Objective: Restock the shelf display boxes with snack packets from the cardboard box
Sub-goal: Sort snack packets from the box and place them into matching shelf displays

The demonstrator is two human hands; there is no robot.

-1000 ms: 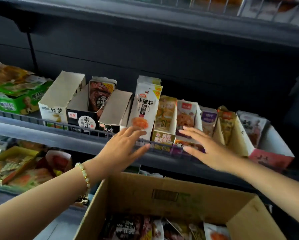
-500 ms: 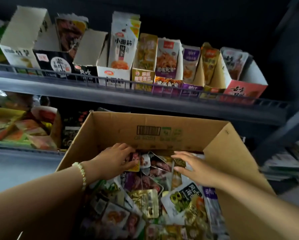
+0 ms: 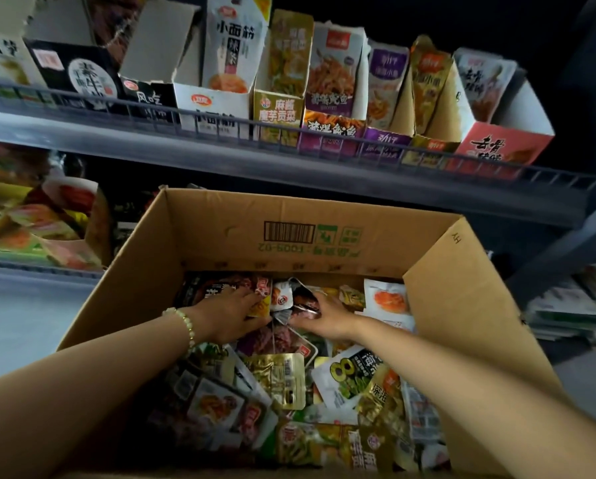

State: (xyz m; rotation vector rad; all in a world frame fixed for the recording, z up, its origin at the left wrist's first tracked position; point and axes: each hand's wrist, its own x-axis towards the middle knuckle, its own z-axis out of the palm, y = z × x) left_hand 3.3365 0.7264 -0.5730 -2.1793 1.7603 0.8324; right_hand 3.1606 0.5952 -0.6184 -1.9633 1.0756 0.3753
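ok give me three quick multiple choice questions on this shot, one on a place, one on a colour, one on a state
1. Where are the left hand and the right hand?
A on a trolley handle
B inside the cardboard box
C on a ladder

2. What colour are the beads of the bracelet on the left wrist?
A pale green
B red
C black

3. The cardboard box is:
A taped shut
B open but empty
C open, with packets inside

Answers:
1 B: both arms reach over the near rim and both hands lie among the packets.
2 A: the beads look light green against the arm.
3 C: the flaps stand up and a loose pile of packets fills the bottom.
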